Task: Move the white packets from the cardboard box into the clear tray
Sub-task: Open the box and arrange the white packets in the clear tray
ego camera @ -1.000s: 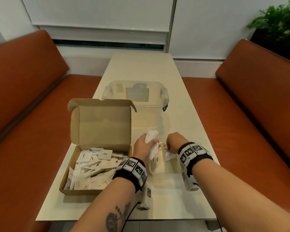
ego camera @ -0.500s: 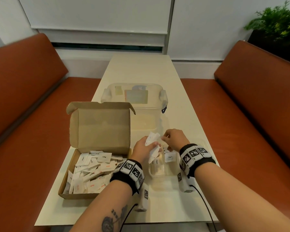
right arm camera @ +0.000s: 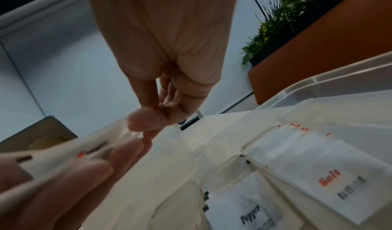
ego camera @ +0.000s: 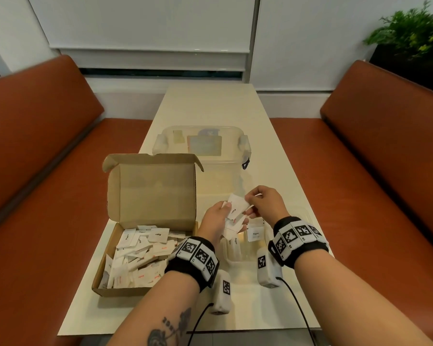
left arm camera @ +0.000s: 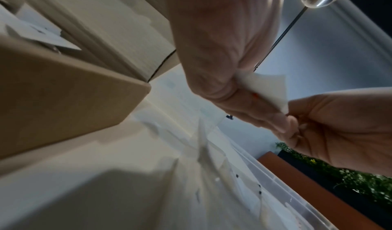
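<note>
At the centre of the head view, the left hand [ego camera: 216, 221] grips a bunch of white packets [ego camera: 233, 224] above the clear tray [ego camera: 238, 255]. The right hand [ego camera: 265, 203] pinches one packet [ego camera: 238, 204] from that bunch. More packets [ego camera: 138, 258] fill the cardboard box [ego camera: 115, 290] at lower left.

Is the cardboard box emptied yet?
No. The cardboard box is open, lid flap raised, and many white packets still lie loose inside.
</note>
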{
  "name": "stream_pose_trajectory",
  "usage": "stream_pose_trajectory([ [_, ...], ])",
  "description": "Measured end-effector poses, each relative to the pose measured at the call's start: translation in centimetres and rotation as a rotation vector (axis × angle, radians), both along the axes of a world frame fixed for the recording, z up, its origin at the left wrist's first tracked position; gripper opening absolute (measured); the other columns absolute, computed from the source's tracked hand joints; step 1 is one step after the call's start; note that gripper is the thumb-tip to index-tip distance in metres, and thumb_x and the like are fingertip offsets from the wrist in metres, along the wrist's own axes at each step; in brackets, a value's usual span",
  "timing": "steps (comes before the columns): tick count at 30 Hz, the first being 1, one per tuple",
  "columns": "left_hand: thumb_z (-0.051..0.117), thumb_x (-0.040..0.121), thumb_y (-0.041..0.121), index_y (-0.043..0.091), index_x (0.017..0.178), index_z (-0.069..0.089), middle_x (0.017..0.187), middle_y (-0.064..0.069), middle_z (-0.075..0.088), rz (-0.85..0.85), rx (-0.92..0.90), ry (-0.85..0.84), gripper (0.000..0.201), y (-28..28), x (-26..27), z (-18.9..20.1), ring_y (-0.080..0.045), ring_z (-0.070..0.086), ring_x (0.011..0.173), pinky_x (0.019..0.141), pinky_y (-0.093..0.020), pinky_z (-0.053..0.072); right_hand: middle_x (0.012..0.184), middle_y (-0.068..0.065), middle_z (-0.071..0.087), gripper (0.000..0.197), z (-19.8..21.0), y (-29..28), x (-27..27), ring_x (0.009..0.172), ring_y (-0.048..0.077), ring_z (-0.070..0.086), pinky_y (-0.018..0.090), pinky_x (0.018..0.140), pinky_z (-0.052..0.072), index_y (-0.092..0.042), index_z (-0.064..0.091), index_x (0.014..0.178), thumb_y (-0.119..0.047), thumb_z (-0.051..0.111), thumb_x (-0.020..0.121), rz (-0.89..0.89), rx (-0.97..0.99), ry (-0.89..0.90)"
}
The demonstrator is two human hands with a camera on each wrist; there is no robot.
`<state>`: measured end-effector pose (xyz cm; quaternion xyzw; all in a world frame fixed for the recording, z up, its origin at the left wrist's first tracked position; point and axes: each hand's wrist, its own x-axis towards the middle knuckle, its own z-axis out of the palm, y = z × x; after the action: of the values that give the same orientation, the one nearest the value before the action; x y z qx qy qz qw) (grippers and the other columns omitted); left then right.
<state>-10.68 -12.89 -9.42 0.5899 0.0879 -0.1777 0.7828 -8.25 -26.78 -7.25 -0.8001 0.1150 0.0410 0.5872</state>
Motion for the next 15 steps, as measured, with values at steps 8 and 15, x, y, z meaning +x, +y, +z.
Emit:
stream_pose_trajectory([
  [8,0.034,0.100,0.008,0.037,0.105,0.060,0.116,-0.023,0.061,0.110,0.131,-0.067,0.040,0.4,-0.5,-0.6,-0.046,0.061,0.103,0.092,-0.061,0.047,0.062,0.012,0.065,0.012,0.5,-0.6,-1.5,0.049,0.014,0.065,0.020,0.055,0.056,-0.004,0.059,0.091,0.002,0.065,0.083,0.023,0.195,-0.023],
  [15,0.036,0.102,0.011,0.016,0.099,0.064,0.117,-0.019,0.060,0.130,0.106,-0.008,0.028,0.6,-0.9,-0.7,-0.045,0.061,0.101,0.091,-0.060,0.048,0.064,0.010,0.064,0.004,2.3,-2.2,-1.7,0.049,0.011,0.060,0.019,0.055,0.054,-0.002,0.064,0.089,0.001,0.064,0.085,-0.078,0.145,-0.175],
])
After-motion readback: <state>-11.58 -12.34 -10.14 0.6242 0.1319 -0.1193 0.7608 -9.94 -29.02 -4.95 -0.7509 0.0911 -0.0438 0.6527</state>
